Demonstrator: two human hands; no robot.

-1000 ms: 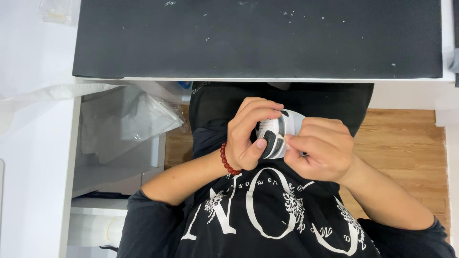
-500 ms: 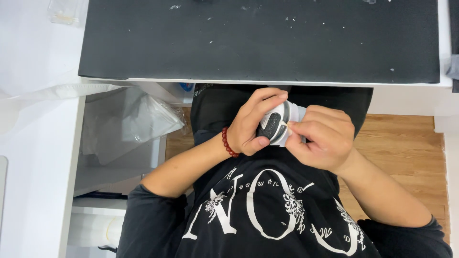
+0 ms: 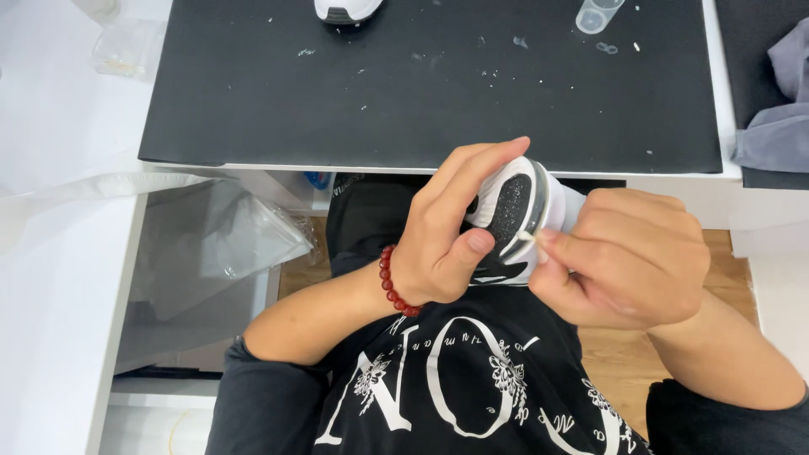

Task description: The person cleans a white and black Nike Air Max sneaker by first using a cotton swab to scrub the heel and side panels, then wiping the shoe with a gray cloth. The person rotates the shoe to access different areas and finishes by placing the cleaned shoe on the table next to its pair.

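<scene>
Below the front edge of the worktop, over our lap, we hold a white shoe with its dark speckled sole turned up toward the camera. Our left hand, a red bead bracelet at its wrist, has its grip closed around the shoe, thumb pressed on the sole. Our right hand pinches a thin pale stick in a narrow grip, its tip touching the sole's edge. On the black mat covering the worktop, well apart from our hands, lie white flecks, a second shoe at the far edge and a small clear cup. Grey cloth lies at the right.
</scene>
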